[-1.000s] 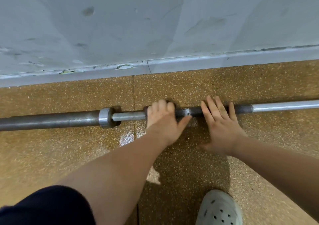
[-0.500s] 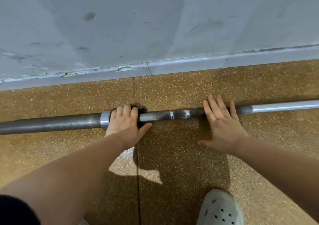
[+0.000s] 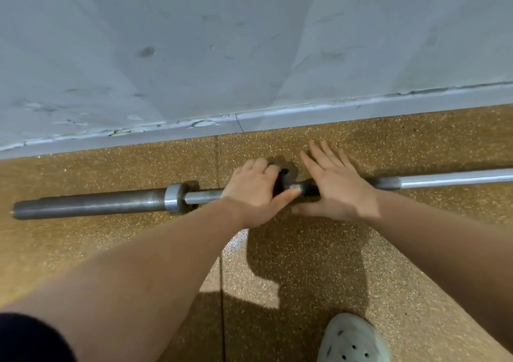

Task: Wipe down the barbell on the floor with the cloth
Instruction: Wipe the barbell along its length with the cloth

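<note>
The barbell [image 3: 91, 203] lies on the speckled brown floor, parallel to the wall, with its dark sleeve and steel collar [image 3: 172, 197] at the left and a bright shaft running off to the right. My left hand [image 3: 254, 192] grips the shaft just right of the collar, fingers curled over it and thumb underneath. A dark cloth [image 3: 283, 177] is bunched in that grip and is mostly hidden by the hand. Touching it on the right, my right hand [image 3: 340, 189] presses flat on the shaft with straight fingers pointing toward the wall.
A scuffed grey wall with a pale skirting strip [image 3: 305, 111] runs close behind the bar. My foot in a white perforated clog [image 3: 351, 339] stands at the bottom right. A floor joint line [image 3: 220, 264] runs toward the wall under my left forearm.
My left hand slid left along the shaft to the collar, then back right until it met my right hand. My right hand stayed pressed on the bar.
</note>
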